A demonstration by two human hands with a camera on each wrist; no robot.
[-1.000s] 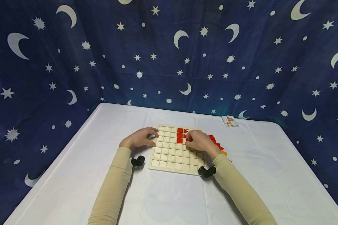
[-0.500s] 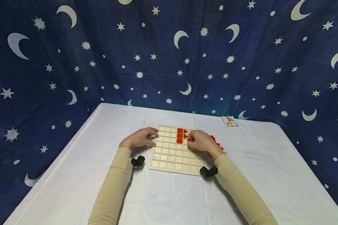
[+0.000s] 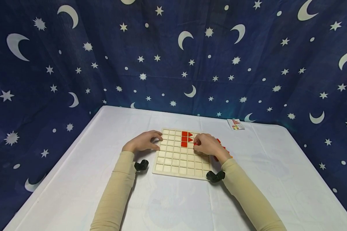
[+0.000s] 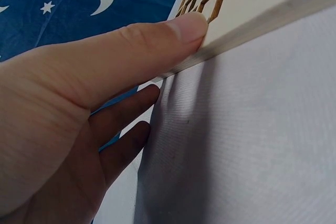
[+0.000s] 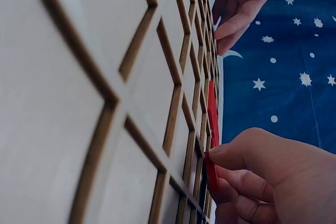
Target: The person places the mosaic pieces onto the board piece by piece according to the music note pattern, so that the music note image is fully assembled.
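A pale wooden board [image 3: 175, 163] with a grid of square recesses lies on the table. Several red square tiles [image 3: 184, 139] sit in a column near its far side, with two red triangle tiles [image 3: 190, 140] to their right. My right hand [image 3: 209, 145] pinches a small red tile [image 5: 211, 174] between thumb and fingers, close over the grid right of the triangles; the tile's full shape is hidden. My left hand [image 3: 143, 141] rests at the board's left edge, thumb [image 4: 186, 29] touching the rim and the other fingers relaxed.
More red tiles [image 3: 218, 141] and an orange one [image 3: 231, 157] lie right of the board, partly behind my right wrist. A printed card [image 3: 235, 124] lies at the table's back right. A dark blue star-and-moon cloth [image 3: 167, 86] hangs behind the white table [image 3: 173, 202].
My right hand has shifted slightly to the right with the red tile, leaving the second triangle fully in sight. The left hand and the board have stayed in place.
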